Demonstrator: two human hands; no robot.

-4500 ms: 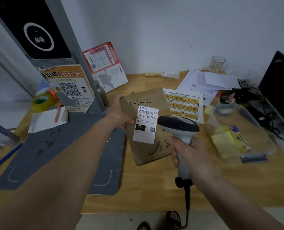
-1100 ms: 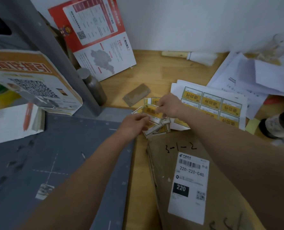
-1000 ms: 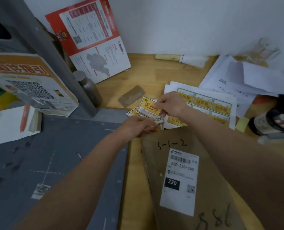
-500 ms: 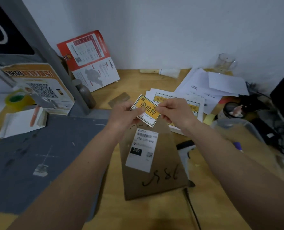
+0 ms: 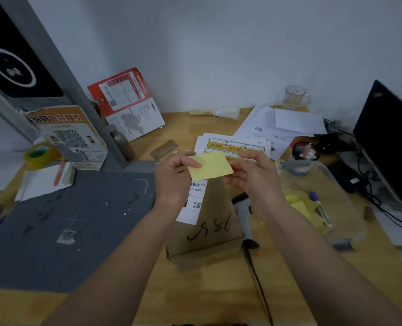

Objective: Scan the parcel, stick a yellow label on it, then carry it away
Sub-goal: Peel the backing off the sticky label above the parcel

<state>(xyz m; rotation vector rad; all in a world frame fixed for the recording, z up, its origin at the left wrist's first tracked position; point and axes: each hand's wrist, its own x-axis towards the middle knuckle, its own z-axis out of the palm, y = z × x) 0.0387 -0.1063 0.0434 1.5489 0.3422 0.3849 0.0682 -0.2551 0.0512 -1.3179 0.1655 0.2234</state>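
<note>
A brown paper parcel (image 5: 209, 229) lies flat on the wooden desk, with a white shipping label (image 5: 193, 203) and black handwriting on it. Above its far end I hold a yellow label (image 5: 210, 165) with its plain yellow back turned towards me. My left hand (image 5: 174, 175) pinches its left edge and my right hand (image 5: 251, 172) pinches its right edge. The handheld scanner (image 5: 243, 212) lies on the desk just right of the parcel, its cable running towards me.
A sheet of yellow labels (image 5: 235, 147) lies beyond my hands. A grey mat (image 5: 61, 222) covers the desk's left side. A clear plastic bin (image 5: 317, 201) with yellow notes and a pen stands at the right, a black monitor (image 5: 393, 142) behind it. Papers, tape and leaflets line the back.
I picked one yellow label off a loose pile, lifted it over the parcel and turned it over, so its plain back now faces me. The scanner lies beside the parcel.
</note>
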